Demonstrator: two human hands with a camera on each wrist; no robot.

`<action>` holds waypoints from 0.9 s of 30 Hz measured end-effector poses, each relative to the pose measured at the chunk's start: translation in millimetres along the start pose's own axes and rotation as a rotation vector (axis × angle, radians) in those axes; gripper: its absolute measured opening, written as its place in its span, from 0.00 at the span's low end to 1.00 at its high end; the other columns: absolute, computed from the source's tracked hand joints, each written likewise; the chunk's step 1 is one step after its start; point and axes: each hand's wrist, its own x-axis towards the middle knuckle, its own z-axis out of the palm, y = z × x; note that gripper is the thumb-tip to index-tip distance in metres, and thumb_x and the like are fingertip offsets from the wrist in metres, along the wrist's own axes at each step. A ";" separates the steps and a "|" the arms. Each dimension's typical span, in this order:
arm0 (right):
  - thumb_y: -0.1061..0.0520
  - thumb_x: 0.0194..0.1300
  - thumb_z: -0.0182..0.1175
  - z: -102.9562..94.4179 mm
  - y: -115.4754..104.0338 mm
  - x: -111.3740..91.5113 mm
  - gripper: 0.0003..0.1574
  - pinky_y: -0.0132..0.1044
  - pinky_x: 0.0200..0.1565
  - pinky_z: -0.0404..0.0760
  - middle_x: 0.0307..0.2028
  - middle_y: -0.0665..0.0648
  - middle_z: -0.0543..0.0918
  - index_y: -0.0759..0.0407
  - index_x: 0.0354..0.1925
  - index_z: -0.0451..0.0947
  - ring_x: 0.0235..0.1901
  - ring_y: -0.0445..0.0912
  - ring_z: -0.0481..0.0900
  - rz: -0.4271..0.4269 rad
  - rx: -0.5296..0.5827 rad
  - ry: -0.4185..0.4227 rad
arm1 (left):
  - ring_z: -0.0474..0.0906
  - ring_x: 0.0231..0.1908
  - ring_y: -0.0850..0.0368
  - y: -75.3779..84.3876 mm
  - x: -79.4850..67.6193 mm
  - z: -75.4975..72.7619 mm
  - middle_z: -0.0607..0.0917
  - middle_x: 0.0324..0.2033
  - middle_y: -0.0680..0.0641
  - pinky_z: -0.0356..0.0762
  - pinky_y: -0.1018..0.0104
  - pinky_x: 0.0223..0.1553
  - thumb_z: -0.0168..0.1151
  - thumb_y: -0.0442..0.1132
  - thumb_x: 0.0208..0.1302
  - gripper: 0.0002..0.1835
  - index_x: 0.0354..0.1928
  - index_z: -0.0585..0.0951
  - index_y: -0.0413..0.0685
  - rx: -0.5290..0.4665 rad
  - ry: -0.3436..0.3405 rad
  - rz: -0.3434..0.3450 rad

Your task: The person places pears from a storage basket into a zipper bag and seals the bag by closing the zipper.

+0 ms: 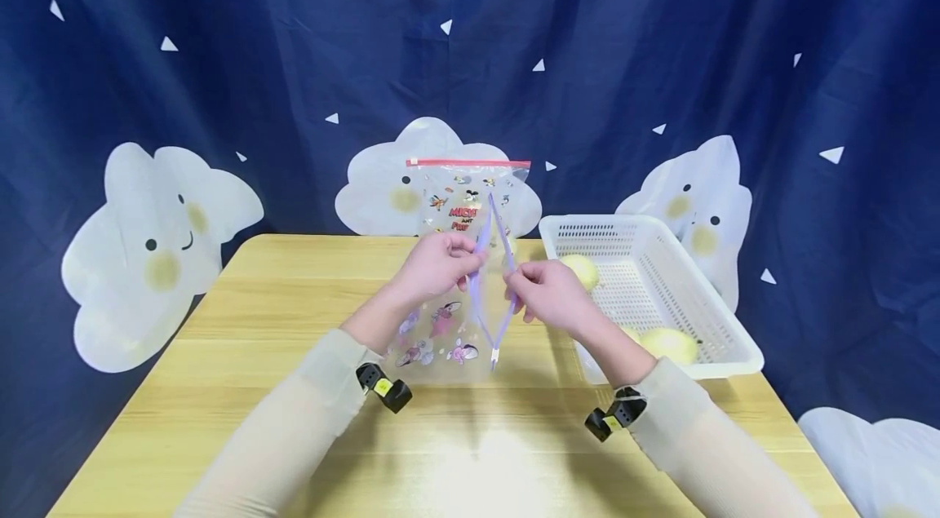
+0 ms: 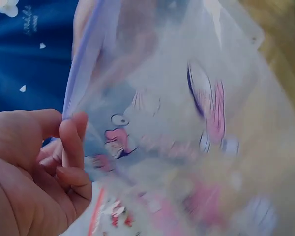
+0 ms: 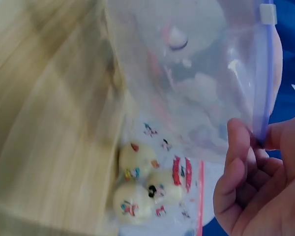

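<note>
A clear zip bag (image 1: 441, 351) with a purple rim and pink cartoon prints hangs upright between both hands, its mouth spread apart. My left hand (image 1: 441, 263) pinches the left side of the rim between thumb and fingers; my right hand (image 1: 547, 294) pinches the right side. A white slider (image 1: 495, 355) sits at the near end of the purple zip. Through its film, in the left wrist view, show pink prints and nothing else inside. Just behind stands a second clear bag (image 1: 470, 185) with a red zip, holding several pale yellow round fruits (image 3: 137, 160).
To the right, a white perforated basket (image 1: 705, 298) holds a few pale yellow fruits (image 1: 670, 345), partly behind the right forearm. Everything rests on a light wooden table (image 1: 294, 281). A dark blue curtain (image 1: 294, 53) with cloud prints hangs behind its far edge.
</note>
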 end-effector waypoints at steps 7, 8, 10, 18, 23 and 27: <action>0.53 0.74 0.54 -31.3 13.9 6.3 0.21 0.35 0.29 0.82 0.19 0.50 0.82 0.59 0.27 0.85 0.22 0.44 0.79 0.081 -0.030 0.051 | 0.82 0.23 0.63 -5.2 -0.6 -48.6 0.90 0.26 0.49 0.81 0.73 0.29 0.67 0.32 0.72 0.10 0.50 0.88 0.33 0.006 0.069 -0.085; 0.53 0.74 0.54 -35.2 16.2 7.4 0.21 0.35 0.29 0.81 0.19 0.50 0.81 0.59 0.27 0.84 0.21 0.44 0.78 0.088 -0.028 0.052 | 0.83 0.23 0.62 -6.8 -1.3 -56.1 0.90 0.26 0.50 0.80 0.74 0.29 0.67 0.32 0.73 0.10 0.50 0.88 0.34 -0.001 0.076 -0.105; 0.53 0.75 0.54 -41.4 19.0 8.7 0.21 0.35 0.28 0.81 0.18 0.50 0.81 0.60 0.27 0.84 0.20 0.43 0.77 0.099 -0.033 0.047 | 0.83 0.24 0.62 -8.7 -4.0 -69.0 0.90 0.25 0.50 0.76 0.75 0.28 0.67 0.34 0.75 0.10 0.50 0.87 0.35 -0.008 0.072 -0.145; 0.52 0.75 0.56 -49.4 21.0 11.7 0.21 0.33 0.28 0.81 0.19 0.50 0.82 0.61 0.28 0.85 0.21 0.42 0.78 0.132 -0.080 -0.012 | 0.87 0.27 0.62 -11.4 -13.2 -92.4 0.92 0.28 0.52 0.79 0.73 0.31 0.68 0.36 0.77 0.14 0.57 0.87 0.35 -0.016 -0.013 -0.171; 0.52 0.77 0.56 -49.4 25.2 13.0 0.22 0.32 0.27 0.80 0.19 0.50 0.82 0.63 0.30 0.85 0.21 0.40 0.78 0.136 -0.056 -0.025 | 0.90 0.29 0.64 -16.7 -14.6 -87.8 0.93 0.29 0.53 0.83 0.73 0.34 0.69 0.37 0.77 0.18 0.61 0.87 0.33 -0.073 -0.028 -0.145; 0.52 0.78 0.57 -46.9 29.5 13.1 0.21 0.31 0.25 0.76 0.20 0.50 0.82 0.63 0.31 0.85 0.20 0.41 0.78 0.138 -0.018 -0.021 | 0.89 0.29 0.65 -22.6 -14.6 -77.3 0.92 0.27 0.55 0.82 0.75 0.34 0.70 0.39 0.77 0.19 0.61 0.87 0.31 -0.144 0.007 -0.110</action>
